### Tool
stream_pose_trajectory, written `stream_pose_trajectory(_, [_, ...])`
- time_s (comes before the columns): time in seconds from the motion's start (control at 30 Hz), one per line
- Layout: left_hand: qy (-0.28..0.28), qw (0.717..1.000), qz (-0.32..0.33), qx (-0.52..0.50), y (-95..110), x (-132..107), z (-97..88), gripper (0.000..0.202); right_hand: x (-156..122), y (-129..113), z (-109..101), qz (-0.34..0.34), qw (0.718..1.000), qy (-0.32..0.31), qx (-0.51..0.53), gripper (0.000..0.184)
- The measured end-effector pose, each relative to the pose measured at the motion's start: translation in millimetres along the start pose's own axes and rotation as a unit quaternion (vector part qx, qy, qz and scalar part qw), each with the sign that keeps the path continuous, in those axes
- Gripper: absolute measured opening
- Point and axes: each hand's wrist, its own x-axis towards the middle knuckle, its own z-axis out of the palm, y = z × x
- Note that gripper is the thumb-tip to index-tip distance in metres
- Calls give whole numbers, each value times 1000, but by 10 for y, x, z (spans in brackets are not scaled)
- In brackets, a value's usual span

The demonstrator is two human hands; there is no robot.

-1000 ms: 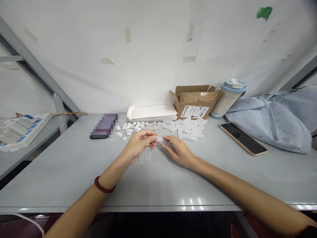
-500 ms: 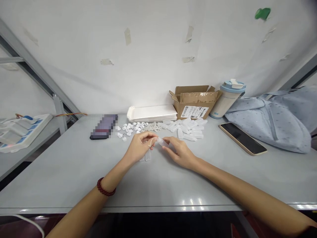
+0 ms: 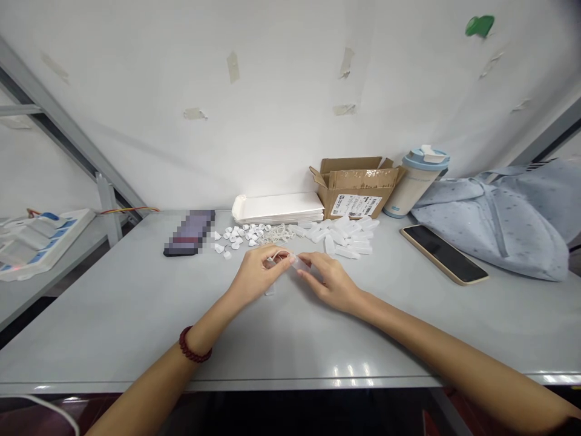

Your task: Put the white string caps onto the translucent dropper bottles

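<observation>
My right hand (image 3: 333, 281) is closed around a translucent plastic tube (image 3: 300, 264), its mouth pointing toward the left hand. With fingers pinched at that mouth, my left hand (image 3: 258, 271) holds a thin pale cord loop (image 3: 280, 252). How far the cord goes into the tube is hidden by the fingers. Under my left hand lies another clear tube (image 3: 270, 289), partly covered. Just beyond my hands are a heap of cord loops (image 3: 279, 233), several small white caps (image 3: 235, 233) and a pile of translucent tubes (image 3: 347, 233).
Behind the piles are a stack of white envelopes (image 3: 281, 208) and an open cardboard box (image 3: 358, 191). A tumbler (image 3: 415, 181), a grey-blue bag (image 3: 490, 224) and a phone (image 3: 447, 254) lie or stand to the right. A dark, pixelated phone (image 3: 189, 233) is at left on the grey table (image 3: 149, 321).
My left fingers have moved slightly right and closed at the tube's mouth, with less of the cord showing. The right hand stays nearly still around the tube.
</observation>
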Motion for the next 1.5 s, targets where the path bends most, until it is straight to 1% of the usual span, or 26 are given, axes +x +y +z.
stream_pose_trajectory(0.1, [-12, 999, -18, -24, -6, -3, 4, 21, -13, -22, 6, 8, 1000, 2, 7, 20])
stream_pose_trajectory(0.17, [-24, 997, -47, -48, -7, -8, 11, 22, -26, -29, 23, 6, 1000, 12, -1, 26])
stream_pose_trajectory(0.23, [-35, 994, -77, -69, -3, -15, 25, 25, -40, -27, 49, -4, 999, 27, -31, 32])
stream_pose_trajectory(0.33, [-40, 988, -113, -93, 14, -24, 55, 27, -55, -21, 86, -31, 995, 37, -92, 26])
stream_pose_trajectory(0.4, [-38, 986, -131, -97, 27, -28, 74, 28, -60, -27, 95, -36, 993, 33, -106, 21])
stream_pose_trajectory(0.5, [-34, 986, -135, -88, 40, -31, 85, 30, -54, -62, 73, 0, 999, 15, -50, 19])
stream_pose_trajectory(0.57, [-32, 988, -126, -87, 42, -33, 83, 30, -34, -100, 40, 54, 998, 3, 28, 19])
stream_pose_trajectory(0.6, [-32, 989, -117, -86, 42, -35, 82, 29, -19, -118, 20, 87, 993, -1, 75, 19])
stream_pose_trajectory(0.63, [-29, 991, -106, -82, 41, -38, 80, 28, -2, -132, 1, 121, 985, -4, 127, 19])
stream_pose_trajectory(0.7, [-3, 997, -66, -49, 38, -48, 81, 23, 35, -144, -30, 175, 956, -13, 235, 21])
stream_pose_trajectory(0.77, [41, 999, 4, 9, 33, -61, 86, 17, 67, -133, -48, 205, 923, -19, 325, 24])
stream_pose_trajectory(0.83, [70, 990, 98, 79, 26, -74, 92, 19, 86, -110, -52, 225, 898, -17, 377, 26])
stream_pose_trajectory(0.9, [63, 969, 195, 140, 16, -83, 94, 29, 93, -93, -48, 242, 878, -15, 412, 28])
stream_pose_trajectory(0.97, [37, 946, 261, 190, 5, -85, 94, 37, 91, -94, -44, 249, 862, -21, 442, 30])
stream_pose_trajectory(1.0, [25, 937, 278, 209, -2, -84, 93, 39, 88, -101, -42, 248, 855, -25, 454, 31])
stream_pose_trajectory(1.07, [14, 929, 287, 235, -15, -81, 95, 42, 82, -118, -37, 244, 849, -27, 468, 31])
stream_pose_trajectory(1.17, [16, 930, 284, 235, -28, -72, 98, 41, 72, -133, -21, 244, 847, -19, 472, 30])
stream_pose_trajectory(1.23, [13, 939, 267, 214, -26, -64, 83, 40, 62, -127, -7, 246, 849, -19, 467, 30])
stream_pose_trajectory(1.27, [8, 946, 254, 203, -24, -59, 64, 40, 57, -120, -1, 243, 856, -21, 456, 30])
stream_pose_trajectory(1.37, [-21, 962, 202, 183, -19, -41, -44, 44, 41, -100, 10, 226, 897, -35, 378, 30])
stream_pose_trajectory(1.43, [-53, 969, 158, 180, -28, -33, -141, 47, 31, -97, 12, 203, 925, -49, 318, 29])
stream_pose_trajectory(1.5, [-90, 973, 113, 179, -47, -32, -229, 50, 20, -103, 14, 173, 945, -62, 270, 28])
